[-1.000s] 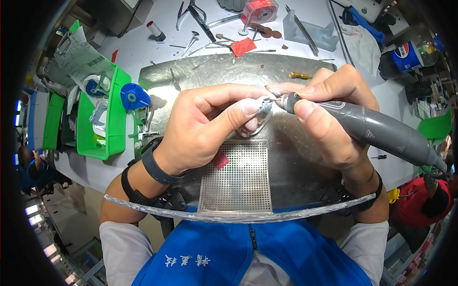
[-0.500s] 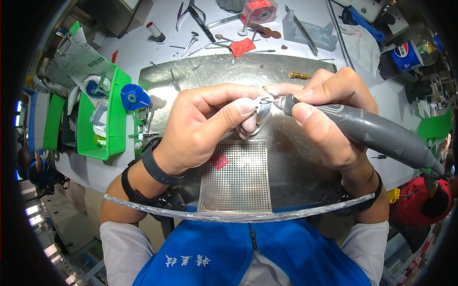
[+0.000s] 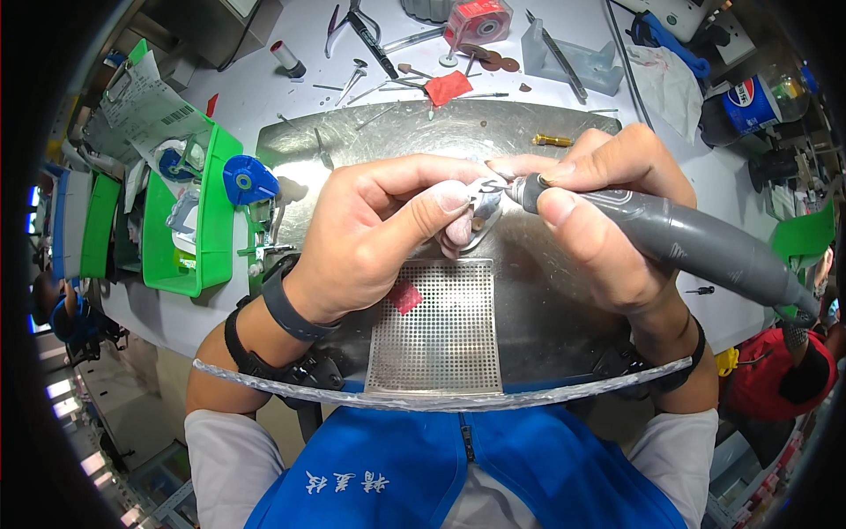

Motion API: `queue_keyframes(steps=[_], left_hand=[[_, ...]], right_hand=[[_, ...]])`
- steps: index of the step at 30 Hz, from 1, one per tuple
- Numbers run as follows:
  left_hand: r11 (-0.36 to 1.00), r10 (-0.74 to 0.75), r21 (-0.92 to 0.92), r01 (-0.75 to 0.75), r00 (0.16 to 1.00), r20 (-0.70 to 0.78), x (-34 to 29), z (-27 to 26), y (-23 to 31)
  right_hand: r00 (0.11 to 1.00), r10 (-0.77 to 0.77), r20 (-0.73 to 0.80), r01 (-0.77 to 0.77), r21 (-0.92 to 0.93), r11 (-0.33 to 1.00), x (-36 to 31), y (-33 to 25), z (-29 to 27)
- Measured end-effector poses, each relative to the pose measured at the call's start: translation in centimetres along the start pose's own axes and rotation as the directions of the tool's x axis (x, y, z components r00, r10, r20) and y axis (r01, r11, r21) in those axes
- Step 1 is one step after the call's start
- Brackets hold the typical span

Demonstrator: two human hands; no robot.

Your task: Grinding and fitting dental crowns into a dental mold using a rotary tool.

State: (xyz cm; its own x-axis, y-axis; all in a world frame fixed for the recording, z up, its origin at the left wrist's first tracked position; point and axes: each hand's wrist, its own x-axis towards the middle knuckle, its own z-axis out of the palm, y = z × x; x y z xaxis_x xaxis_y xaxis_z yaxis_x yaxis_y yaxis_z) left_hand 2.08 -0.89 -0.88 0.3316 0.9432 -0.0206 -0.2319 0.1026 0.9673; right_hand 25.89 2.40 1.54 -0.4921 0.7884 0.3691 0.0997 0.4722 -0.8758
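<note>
My left hand [image 3: 374, 229] pinches a small silvery metal piece [image 3: 490, 185] between thumb and fingers, above the steel work plate. Its exact kind is too small to make out. My right hand [image 3: 617, 216] grips a dark grey rotary handpiece [image 3: 714, 247] like a pen, tip pointing left. The handpiece's thin bit meets the metal piece or sits right beside it; actual contact cannot be told. Fingers of both hands come together behind the piece. Below them, a perforated metal grid [image 3: 441, 344] is set in the steel plate [image 3: 555, 300], with a red scrap [image 3: 406, 298] on it.
A green bin [image 3: 207, 220] with papers and a blue tape dispenser [image 3: 249, 180] stand at left. Pliers [image 3: 374, 44], loose burs and a red scrap [image 3: 448, 86] lie behind the plate. A brass-coloured cylinder [image 3: 553, 140] rests near my right fingers. A dark drink bottle [image 3: 749, 106] lies far right.
The rear end of the handpiece has dipped slightly, and my right hand has shifted a little with it. My left hand and the metal piece stay almost still.
</note>
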Motion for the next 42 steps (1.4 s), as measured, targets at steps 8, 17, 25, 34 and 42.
queue_keyframes(steps=[8, 17, 25, 34, 42], left_hand=[[0.997, 0.024, 0.069, -0.025, 1.0, 0.013, 0.0, -0.1, 0.1], [1.0, 0.013, 0.027, -0.013, 1.0, 0.007, 0.0, -0.1, 0.0], [1.0, -0.002, 0.016, 0.002, 1.0, -0.001, 0.1, -0.2, 0.0], [0.584, 0.346, 0.599, -0.548, 0.836, 0.426, 0.6, -2.1, 2.8], [0.344, 0.43, 0.811, -0.473, 0.848, 0.312, 0.5, -1.9, 2.6]], right_hand=[[0.999, 0.025, -0.041, -0.021, 0.09, 0.996, 0.2, -0.1, 0.5], [0.999, -0.053, 0.003, 0.053, 0.001, 0.999, -0.1, 0.3, 0.1], [0.998, -0.055, 0.007, 0.054, 0.068, 0.996, -0.2, 0.3, 0.3], [0.962, 0.075, -0.263, 0.015, 0.324, 0.946, 0.8, 1.8, 0.0], [0.953, 0.075, -0.295, 0.012, 0.284, 0.959, 1.2, 2.5, 0.6]])
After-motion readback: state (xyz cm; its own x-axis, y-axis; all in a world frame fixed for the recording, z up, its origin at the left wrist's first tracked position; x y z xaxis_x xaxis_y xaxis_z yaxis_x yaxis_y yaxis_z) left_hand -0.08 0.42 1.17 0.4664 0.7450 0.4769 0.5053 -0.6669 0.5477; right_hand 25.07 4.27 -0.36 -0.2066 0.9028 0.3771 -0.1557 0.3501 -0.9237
